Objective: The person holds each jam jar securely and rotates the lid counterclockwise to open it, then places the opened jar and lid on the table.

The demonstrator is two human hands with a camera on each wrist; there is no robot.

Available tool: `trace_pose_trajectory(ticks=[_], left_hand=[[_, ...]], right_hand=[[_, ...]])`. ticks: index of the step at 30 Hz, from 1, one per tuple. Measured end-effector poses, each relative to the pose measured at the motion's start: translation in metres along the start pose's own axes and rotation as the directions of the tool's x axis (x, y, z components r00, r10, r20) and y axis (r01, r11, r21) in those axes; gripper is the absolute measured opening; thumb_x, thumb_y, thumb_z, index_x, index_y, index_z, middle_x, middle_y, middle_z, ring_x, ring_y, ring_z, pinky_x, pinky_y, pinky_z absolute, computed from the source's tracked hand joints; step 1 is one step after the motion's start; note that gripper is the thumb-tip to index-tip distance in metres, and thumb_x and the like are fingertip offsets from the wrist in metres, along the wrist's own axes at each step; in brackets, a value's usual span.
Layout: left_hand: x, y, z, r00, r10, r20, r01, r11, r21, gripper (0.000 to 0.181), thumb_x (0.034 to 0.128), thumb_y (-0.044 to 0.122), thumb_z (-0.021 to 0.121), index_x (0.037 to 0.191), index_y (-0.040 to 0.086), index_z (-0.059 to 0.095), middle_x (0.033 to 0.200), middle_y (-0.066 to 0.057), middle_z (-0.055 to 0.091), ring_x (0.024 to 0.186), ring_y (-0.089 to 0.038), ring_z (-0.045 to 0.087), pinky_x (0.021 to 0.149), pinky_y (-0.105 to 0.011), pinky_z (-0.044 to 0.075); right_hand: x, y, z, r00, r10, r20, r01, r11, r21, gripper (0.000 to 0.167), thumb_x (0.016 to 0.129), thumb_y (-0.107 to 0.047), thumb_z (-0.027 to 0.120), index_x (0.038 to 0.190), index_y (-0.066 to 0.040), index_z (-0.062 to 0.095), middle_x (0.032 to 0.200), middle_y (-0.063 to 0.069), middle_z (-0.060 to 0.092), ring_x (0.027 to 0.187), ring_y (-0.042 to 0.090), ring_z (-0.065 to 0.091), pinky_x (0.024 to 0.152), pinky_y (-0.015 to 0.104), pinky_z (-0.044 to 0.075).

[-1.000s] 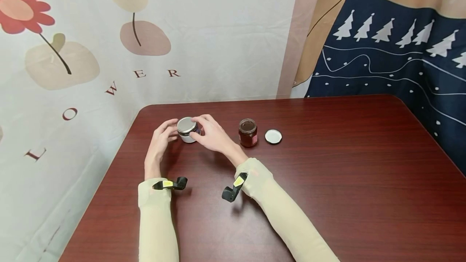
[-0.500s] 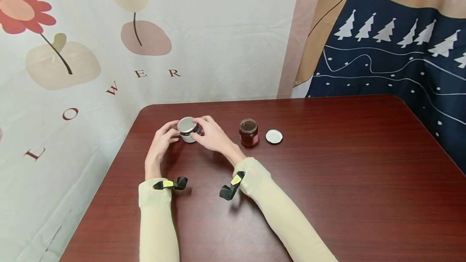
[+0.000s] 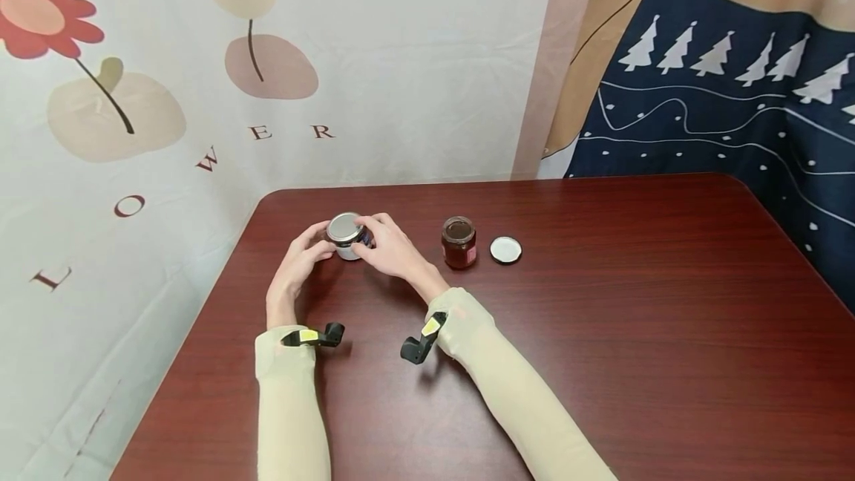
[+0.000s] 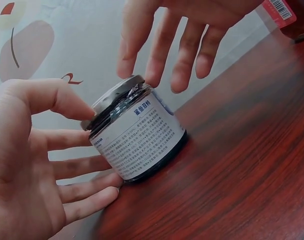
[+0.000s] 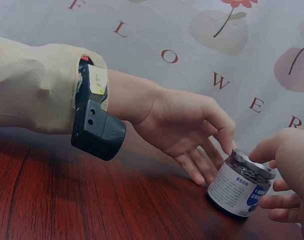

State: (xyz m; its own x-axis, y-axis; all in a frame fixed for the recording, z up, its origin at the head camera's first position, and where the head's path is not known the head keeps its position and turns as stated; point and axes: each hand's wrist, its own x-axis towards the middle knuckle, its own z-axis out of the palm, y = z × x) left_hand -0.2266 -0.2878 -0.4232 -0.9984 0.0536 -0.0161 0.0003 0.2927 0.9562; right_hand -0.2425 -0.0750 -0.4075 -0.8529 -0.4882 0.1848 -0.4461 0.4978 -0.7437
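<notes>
In the head view, a lidded glass jar (image 3: 349, 252) with a white label stands upright at the back left of the table. My left hand (image 3: 294, 269) holds it from the left, its thumb at the lid's rim and its other fingers down by the jar's side and base. From the right, my right hand (image 3: 394, 249) grips at the silver lid (image 5: 249, 159) with its fingertips; the far contact is partly hidden. The left wrist view shows the printed label (image 4: 142, 135) between both hands, with the right hand's lower fingers hanging off the jar.
To the right of my right hand stands a dark red jar (image 3: 459, 243) without its lid. Beside it a white-faced lid (image 3: 505, 250) lies on the reddish-brown table (image 3: 634, 332). A printed cloth (image 3: 414, 58) hangs behind the table's back edge.
My right wrist shifts slightly to the left, and my left fingers move a little closer round the jar. The jar stays in its place; the head view turns slightly.
</notes>
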Motion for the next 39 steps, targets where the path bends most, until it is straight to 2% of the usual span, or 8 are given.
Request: trace_pose_trajectory(ticks=[3,7,12,16,21,24,35,39], left_hand=[[0.0,-0.001,0.0,1.0,0.002,0.021,-0.003,1.0,0.014,0.059,0.0964,0.004,0.055,0.152,-0.001,0.037,0.141,-0.021,0.047,0.116,-0.01,0.052,0.096,-0.021,0.042],[0.002,-0.003,0.0,0.998,0.015,0.053,-0.016,1.0,0.011,0.063,0.0962,0.003,0.06,0.154,0.001,0.034,0.15,-0.022,0.042,0.135,-0.024,0.043,0.104,-0.026,0.036],[0.006,-0.007,0.001,0.994,0.039,0.103,-0.037,0.999,-0.019,0.071,0.0949,-0.001,0.063,0.157,0.002,0.029,0.154,-0.021,0.038,0.14,-0.032,0.038,0.104,-0.025,0.037],[0.008,-0.01,0.002,0.989,0.045,0.143,-0.041,0.999,-0.025,0.078,0.0939,-0.002,0.065,0.159,0.006,0.023,0.159,-0.017,0.034,0.142,-0.033,0.037,0.1,-0.02,0.039],[0.009,-0.013,0.003,0.986,0.058,0.16,-0.057,0.998,-0.01,0.08,0.0915,-0.004,0.068,0.159,0.006,0.026,0.158,-0.016,0.035,0.143,-0.033,0.036,0.112,-0.036,0.034],[0.009,-0.014,0.003,0.986,0.07,0.154,-0.07,0.998,-0.003,0.079,0.0902,-0.005,0.069,0.157,0.004,0.029,0.156,-0.018,0.037,0.141,-0.031,0.038,0.114,-0.042,0.032],[0.008,-0.017,0.003,0.985,0.09,0.147,-0.092,0.996,0.007,0.08,0.0841,-0.005,0.077,0.152,0.005,0.038,0.147,-0.015,0.048,0.133,-0.017,0.047,0.109,-0.031,0.034],[0.008,-0.017,0.003,0.984,0.081,0.158,-0.087,0.996,0.03,0.079,0.0824,-0.004,0.08,0.151,0.007,0.041,0.143,-0.011,0.051,0.128,-0.014,0.047,0.109,-0.032,0.032]], right_hand=[[0.001,0.001,0.001,1.0,0.008,-0.001,-0.008,1.0,0.004,0.048,0.099,-0.026,0.062,0.144,-0.01,0.054,0.14,0.012,0.049,0.108,0.017,0.054,0.088,0.028,0.046],[0.003,0.004,0.003,1.0,0.008,-0.002,-0.008,1.0,0.005,0.048,0.099,-0.026,0.061,0.144,-0.011,0.054,0.141,0.011,0.048,0.107,0.016,0.054,0.088,0.029,0.046],[0.004,0.006,0.003,1.0,-0.014,0.004,0.014,1.0,0.003,0.048,0.1,-0.025,0.061,0.145,-0.012,0.053,0.144,0.011,0.047,0.107,0.017,0.055,0.091,0.031,0.046],[0.005,0.007,0.003,0.998,-0.054,0.013,0.054,0.998,-0.018,0.05,0.099,-0.024,0.063,0.147,-0.01,0.052,0.148,0.011,0.044,0.116,0.019,0.055,0.099,0.033,0.045],[0.007,0.01,0.004,0.996,-0.085,0.017,0.086,0.996,-0.04,0.053,0.099,-0.024,0.063,0.148,-0.008,0.049,0.153,0.011,0.041,0.131,0.022,0.048,0.109,0.036,0.04],[0.008,0.01,0.005,0.996,-0.087,0.012,0.087,0.995,-0.044,0.055,0.099,-0.024,0.064,0.149,-0.008,0.047,0.152,0.01,0.043,0.132,0.022,0.048,0.109,0.037,0.039],[0.008,0.009,0.006,0.997,-0.078,0.007,0.078,0.994,-0.075,0.061,0.097,-0.027,0.066,0.151,-0.007,0.045,0.147,0.012,0.045,0.13,0.027,0.049,0.109,0.038,0.04],[0.008,0.008,0.005,0.998,-0.066,0.012,0.067,0.993,-0.093,0.063,0.096,-0.03,0.069,0.15,-0.006,0.046,0.145,0.013,0.046,0.129,0.028,0.05,0.108,0.038,0.04]])
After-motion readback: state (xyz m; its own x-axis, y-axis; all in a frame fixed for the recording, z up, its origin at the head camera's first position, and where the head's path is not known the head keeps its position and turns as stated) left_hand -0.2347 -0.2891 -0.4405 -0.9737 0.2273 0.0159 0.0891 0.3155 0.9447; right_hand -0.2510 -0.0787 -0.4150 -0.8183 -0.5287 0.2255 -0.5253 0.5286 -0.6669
